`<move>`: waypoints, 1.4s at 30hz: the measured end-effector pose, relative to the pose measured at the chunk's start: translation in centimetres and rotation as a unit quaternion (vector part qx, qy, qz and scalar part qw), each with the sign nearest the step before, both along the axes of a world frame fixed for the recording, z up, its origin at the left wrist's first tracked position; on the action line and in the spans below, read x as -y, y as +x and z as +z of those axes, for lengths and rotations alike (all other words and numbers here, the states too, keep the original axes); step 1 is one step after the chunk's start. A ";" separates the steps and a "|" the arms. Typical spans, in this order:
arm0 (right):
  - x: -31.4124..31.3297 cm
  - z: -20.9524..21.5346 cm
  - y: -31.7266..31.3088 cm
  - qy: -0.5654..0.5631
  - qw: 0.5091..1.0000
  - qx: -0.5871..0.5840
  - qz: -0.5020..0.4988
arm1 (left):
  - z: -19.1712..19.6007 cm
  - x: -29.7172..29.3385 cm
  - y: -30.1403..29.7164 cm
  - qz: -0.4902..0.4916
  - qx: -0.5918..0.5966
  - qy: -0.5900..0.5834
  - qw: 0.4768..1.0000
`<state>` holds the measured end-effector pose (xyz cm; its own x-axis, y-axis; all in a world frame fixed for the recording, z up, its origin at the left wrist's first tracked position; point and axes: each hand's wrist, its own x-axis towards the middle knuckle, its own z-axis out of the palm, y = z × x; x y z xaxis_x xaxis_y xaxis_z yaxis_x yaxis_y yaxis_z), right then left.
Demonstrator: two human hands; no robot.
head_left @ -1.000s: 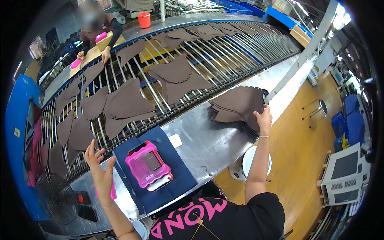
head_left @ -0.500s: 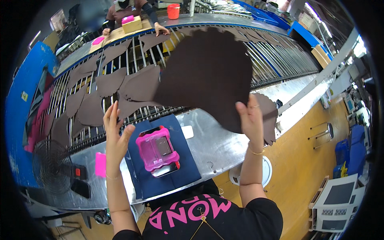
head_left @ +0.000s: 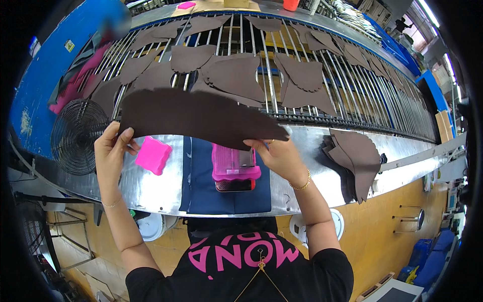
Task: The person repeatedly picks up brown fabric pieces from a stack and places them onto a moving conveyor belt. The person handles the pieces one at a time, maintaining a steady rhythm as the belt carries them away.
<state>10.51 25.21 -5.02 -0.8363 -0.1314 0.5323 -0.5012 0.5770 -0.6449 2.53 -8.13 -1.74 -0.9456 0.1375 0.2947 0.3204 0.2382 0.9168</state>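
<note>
I hold one large brown cut piece [head_left: 196, 116] flat in the air above the steel bench [head_left: 302, 186]. My left hand [head_left: 109, 151] grips its left end and my right hand [head_left: 279, 156] grips its right end. Under the piece lies a dark blue mat [head_left: 221, 194] with a pink device [head_left: 234, 166] and a dark phone-like thing on it. A pink pad [head_left: 152, 155] rests on the bench near my left hand. A stack of brown cut pieces [head_left: 354, 158] lies to the right of my right hand.
Beyond the bench runs a conveyor of metal rods [head_left: 347, 85] carrying several brown cut pieces [head_left: 234, 75]. A wire fan guard [head_left: 78, 133] stands at the left by a blue wall [head_left: 45, 80]. A white bucket [head_left: 151, 226] sits under the bench.
My right hand lifted one brown piece off the stack at the right and swung it leftwards. My left hand has now taken its other end, and the piece is stretched between both hands.
</note>
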 end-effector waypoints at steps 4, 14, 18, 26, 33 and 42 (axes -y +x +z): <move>-0.4 -0.8 0.1 0.053 0.998 0.028 0.007 | -1.5 1.3 0.5 -0.005 0.042 -0.011 0.999; -7.8 -4.4 6.6 0.034 0.978 0.176 -0.103 | -4.4 -7.2 0.0 -0.154 -0.032 -0.261 0.952; -11.0 -6.5 11.6 -0.009 0.956 0.216 -0.198 | -4.0 -12.2 0.5 -0.217 -0.158 -0.261 0.927; -17.6 -4.4 20.7 -0.008 0.938 0.221 -0.268 | -3.6 -22.7 0.1 -0.357 -0.288 -0.225 0.860; -16.7 1.0 15.2 -0.159 0.933 0.107 -0.305 | 5.2 -29.1 -4.3 -0.222 -0.472 -0.162 0.838; -12.9 -5.6 1.6 -0.135 0.938 0.236 -0.212 | 6.4 -29.4 -9.9 -0.061 -0.565 -0.295 0.768</move>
<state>12.09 38.14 -10.59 -0.9338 0.3537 0.0544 0.1159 0.4428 -0.8891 -7.41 21.22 4.63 -0.1005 0.6296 0.7704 0.8855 0.4097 -0.2193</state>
